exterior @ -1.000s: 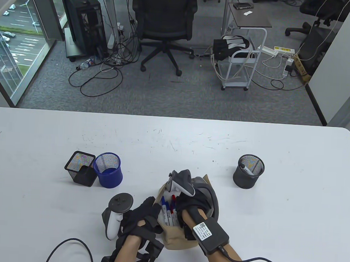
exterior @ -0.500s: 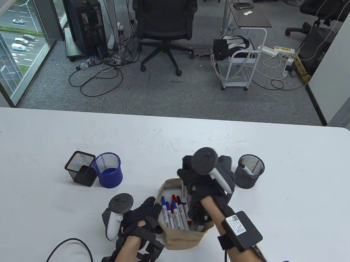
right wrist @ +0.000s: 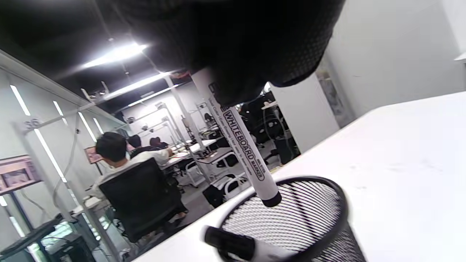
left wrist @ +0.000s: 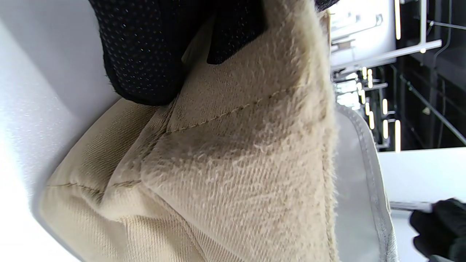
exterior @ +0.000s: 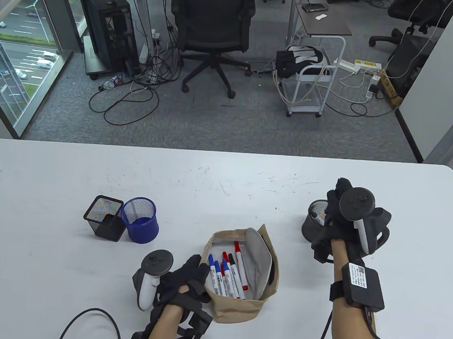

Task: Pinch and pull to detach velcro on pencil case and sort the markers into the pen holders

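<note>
The beige pencil case stands open on the table, with several blue and red markers inside. My left hand grips its left rim; in the left wrist view gloved fingers pinch the fabric. My right hand hovers over the black round mesh holder. It holds a white whiteboard marker upright, black end at the holder's mouth. A black-capped marker lies inside that holder.
A black square mesh holder and a blue round mesh holder stand side by side left of the case. Cables trail from both wrists over the table's near edge. An office chair and carts stand beyond the table.
My right hand rose out of the pencil case with a marker and moved right to the black round holder. The left hand and case stayed in place.
</note>
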`<state>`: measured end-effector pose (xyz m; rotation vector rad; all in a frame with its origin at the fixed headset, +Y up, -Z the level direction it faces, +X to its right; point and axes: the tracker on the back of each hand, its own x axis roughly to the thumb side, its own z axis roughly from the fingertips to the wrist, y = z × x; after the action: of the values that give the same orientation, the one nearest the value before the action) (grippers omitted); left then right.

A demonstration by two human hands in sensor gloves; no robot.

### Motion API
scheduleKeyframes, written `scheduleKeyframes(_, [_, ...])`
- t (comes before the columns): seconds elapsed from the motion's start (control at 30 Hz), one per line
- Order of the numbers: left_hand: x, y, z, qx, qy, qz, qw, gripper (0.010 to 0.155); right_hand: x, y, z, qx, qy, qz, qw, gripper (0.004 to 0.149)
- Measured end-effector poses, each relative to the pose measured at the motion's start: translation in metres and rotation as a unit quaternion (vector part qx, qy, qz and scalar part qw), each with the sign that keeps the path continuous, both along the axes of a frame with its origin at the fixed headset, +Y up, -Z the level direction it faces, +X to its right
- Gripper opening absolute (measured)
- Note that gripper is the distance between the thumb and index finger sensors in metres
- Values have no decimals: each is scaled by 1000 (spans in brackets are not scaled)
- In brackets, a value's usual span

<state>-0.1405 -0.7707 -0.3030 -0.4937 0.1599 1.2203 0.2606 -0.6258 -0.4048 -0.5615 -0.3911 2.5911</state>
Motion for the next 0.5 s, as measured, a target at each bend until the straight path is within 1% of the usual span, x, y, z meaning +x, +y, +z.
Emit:
scheduleKeyframes(0.1, [0,0,0,-1,0,2,1000,72,7,-9,-3,-14,-10,-12,1000,53])
scheduleKeyframes(0.13, [0,0,-1,-3,-1,3,1000,72,7,-9,-4,-28,-20,-10,999,60])
scheduleKeyframes(0.17, [0,0,-1,-3,-1,3,1000,72,6,-6,-4,-33,-20,-2,999,62])
scheduleKeyframes(0.23, [0,0,-1,-4,-2,4,1000,72,1,0,-4,-39,-7,5,999,63])
scheduleKeyframes(0.3, [0,0,-1,-4,-2,3,1000,72,-11,10,-2,-28,26,2,999,61])
scheduleKeyframes(0.37, [-1,0,-1,-3,-2,3,1000,72,-31,19,4,9,74,-7,997,58])
scheduleKeyframes(0.4, [-1,0,-1,-3,-2,3,1000,72,-39,22,7,15,91,-8,996,57])
scheduleKeyframes(0.47, [-1,0,-1,-2,-2,3,1000,72,-71,30,15,7,151,-8,989,55])
scheduleKeyframes(0.5, [-1,0,-1,-2,-3,2,1000,72,-81,31,18,-1,166,-7,986,55])
